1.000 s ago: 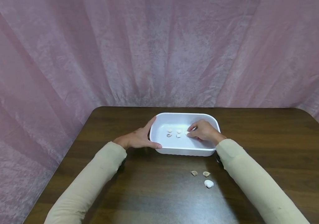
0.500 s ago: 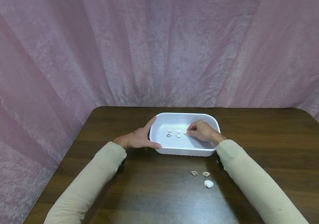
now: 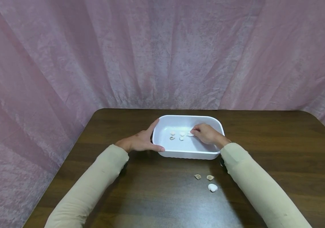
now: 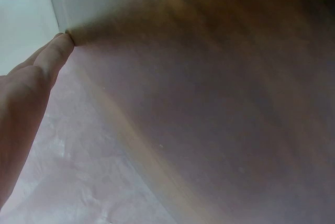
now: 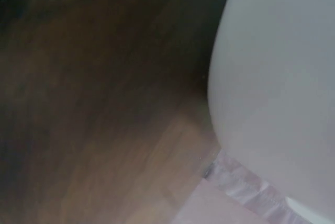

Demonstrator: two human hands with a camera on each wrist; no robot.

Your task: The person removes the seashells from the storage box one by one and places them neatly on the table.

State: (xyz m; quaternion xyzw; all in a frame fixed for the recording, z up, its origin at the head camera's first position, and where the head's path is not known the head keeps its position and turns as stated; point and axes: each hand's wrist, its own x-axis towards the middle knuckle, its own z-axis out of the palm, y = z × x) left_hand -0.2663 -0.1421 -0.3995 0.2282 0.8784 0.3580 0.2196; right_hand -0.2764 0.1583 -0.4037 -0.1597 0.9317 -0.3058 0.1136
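A white rectangular tray (image 3: 189,155) stands on the table. My left hand (image 3: 143,140) rests against its left end, fingers and thumb spread fairly straight to the two corners. In the left wrist view, fingers (image 4: 55,56) touch a pale edge. Inside the tray, my right hand (image 3: 206,133) has its fingertips together on a white seashell (image 3: 190,134), partly covered by them. To the left of that shell lie two small pale shells (image 3: 172,133) (image 3: 182,134), with a brownish shell (image 3: 172,138) and a whitish shell (image 3: 181,138) nearer the front.
On the brown wooden table (image 3: 156,196), in front of the tray, lie two small brownish shells (image 3: 198,176) (image 3: 210,178) and a larger white ribbed shell (image 3: 212,187). A pink curtain (image 3: 162,57) hangs behind the table's far edge.
My right fingertips have shifted slightly at the white shell, which now shows more below them. My left hand and the tray stay in place.
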